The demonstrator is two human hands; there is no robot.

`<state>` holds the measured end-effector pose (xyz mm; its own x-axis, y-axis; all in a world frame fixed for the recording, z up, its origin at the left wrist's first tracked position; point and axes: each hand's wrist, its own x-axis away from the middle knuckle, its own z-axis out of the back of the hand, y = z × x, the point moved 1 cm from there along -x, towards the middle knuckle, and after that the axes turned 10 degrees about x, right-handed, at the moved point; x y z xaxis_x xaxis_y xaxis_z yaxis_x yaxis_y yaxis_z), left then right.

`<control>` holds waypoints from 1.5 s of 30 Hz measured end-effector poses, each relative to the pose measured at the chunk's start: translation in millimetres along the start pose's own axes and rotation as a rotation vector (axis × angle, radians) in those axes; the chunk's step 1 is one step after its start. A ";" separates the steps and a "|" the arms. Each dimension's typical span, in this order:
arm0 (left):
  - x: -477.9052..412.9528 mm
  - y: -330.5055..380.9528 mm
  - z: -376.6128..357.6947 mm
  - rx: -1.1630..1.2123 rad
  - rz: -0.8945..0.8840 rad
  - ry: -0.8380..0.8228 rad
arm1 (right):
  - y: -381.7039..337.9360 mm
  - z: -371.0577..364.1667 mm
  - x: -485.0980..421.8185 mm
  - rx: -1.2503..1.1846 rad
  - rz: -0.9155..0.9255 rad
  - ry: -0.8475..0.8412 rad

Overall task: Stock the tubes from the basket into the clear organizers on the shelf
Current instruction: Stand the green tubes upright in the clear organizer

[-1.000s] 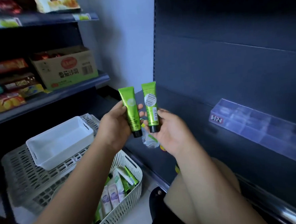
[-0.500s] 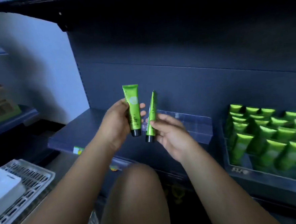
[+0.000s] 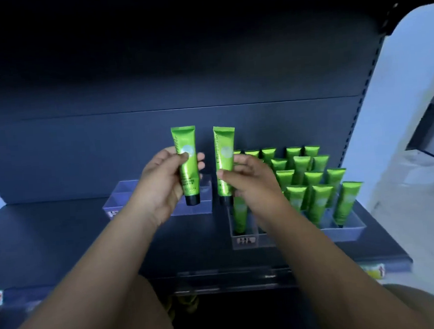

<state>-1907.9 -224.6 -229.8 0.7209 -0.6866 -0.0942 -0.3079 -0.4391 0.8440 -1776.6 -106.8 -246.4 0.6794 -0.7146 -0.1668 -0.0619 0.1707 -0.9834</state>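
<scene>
The left hand point(image 3: 161, 186) is gripping one tube point(image 3: 189, 176) upright, thumb across its front and fingers curling round behind. The right hand point(image 3: 253, 187) is pinching a second tube point(image 3: 224, 148) just to the right of it, thumb on the front and fingers at the back. Both tubes are glossy bright green and flat-crimped at the top. Each is showing a pale round mark on its front and dark lettering running lengthwise. The first one is ending in a black cap at the bottom, while the second's lower end is sitting behind the thumb. The two are hanging side by side without touching, above the far part of the dark shelf point(image 3: 62, 239).

Behind the left hand a clear organizer point(image 3: 122, 196) is sitting with bare compartments showing. To the right, a second organizer point(image 3: 348, 228) is holding rows of matching stocked tubes point(image 3: 302, 167), caps down and crimped ends up, filling it from near to far. One of them is standing in its near left compartment, just below the right hand. A yellow-green tag point(image 3: 372, 271) is showing on the shelf's near edge.
</scene>
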 end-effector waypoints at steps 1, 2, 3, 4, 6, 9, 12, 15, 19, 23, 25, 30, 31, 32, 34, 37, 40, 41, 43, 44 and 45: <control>-3.4 -4.1 -9.3 -0.011 0.006 -0.017 | -0.5 10.9 -0.7 0.024 0.029 0.054; -7.2 -7.2 -18.9 -0.024 0.012 -0.036 | -0.1 21.1 -2.3 0.038 0.054 0.102; -10.3 -9.6 -28.7 -0.047 0.018 -0.057 | -0.8 30.5 -3.4 0.037 0.074 0.139; -13.2 -11.8 -38.8 -0.074 0.022 -0.079 | -1.3 39.1 -5.3 0.029 0.090 0.166; -18.6 -14.7 -59.7 -0.126 0.019 -0.128 | -4.6 57.0 -10.1 0.013 0.117 0.197; -30.7 -18.9 -86.7 -0.192 0.001 -0.161 | -10.9 85.0 -19.9 0.020 0.163 0.226; -45.1 -23.8 -112.0 -0.326 -0.077 -0.160 | -16.2 112.0 -35.9 0.035 0.199 0.237; -61.7 -31.2 -133.9 -0.378 -0.138 -0.176 | -25.3 134.2 -52.8 0.044 0.237 0.246; -85.5 -42.5 -156.0 -0.406 -0.157 -0.146 | -35.8 162.0 -72.5 0.058 0.251 0.245; -104.3 -53.0 -170.7 -0.494 -0.173 -0.133 | -35.4 180.2 -90.4 0.064 0.226 0.264; -111.7 -59.2 -177.9 -0.532 -0.191 -0.150 | -29.9 187.7 -96.6 0.091 0.221 0.295; -130.3 -78.1 -186.0 -0.612 -0.199 -0.168 | -9.0 202.9 -102.0 0.149 0.198 0.423; -133.1 -81.9 -186.6 -0.626 -0.198 -0.173 | -5.0 204.9 -102.9 0.145 0.185 0.440; -135.4 -84.8 -187.3 -0.635 -0.197 -0.178 | -1.9 206.7 -103.9 0.130 0.168 0.452; -138.4 -88.9 -188.7 -0.659 -0.198 -0.196 | 4.8 211.6 -105.6 0.091 0.128 0.472; -140.3 -91.2 -191.6 -0.711 -0.212 -0.236 | 9.4 213.8 -107.0 0.046 0.126 0.451; -141.2 -92.6 -192.3 -0.764 -0.221 -0.266 | 12.9 214.9 -109.2 0.012 0.143 0.416; -141.2 -93.1 -192.0 -0.785 -0.223 -0.281 | 14.0 215.3 -110.0 0.008 0.147 0.415; -141.2 -94.1 -190.0 -0.815 -0.228 -0.296 | 15.5 215.2 -111.0 -0.004 0.150 0.414; -140.9 -94.8 -189.2 -0.822 -0.229 -0.297 | 15.4 215.3 -110.9 -0.013 0.147 0.414; -140.4 -95.4 -188.6 -0.823 -0.227 -0.298 | 15.8 216.0 -110.9 -0.018 0.143 0.417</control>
<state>-1862.7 22.9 -197.5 0.4841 -0.8059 -0.3408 0.4460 -0.1078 0.8885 -1695.0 121.6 -228.0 0.3102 -0.8980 -0.3121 -0.1494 0.2782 -0.9488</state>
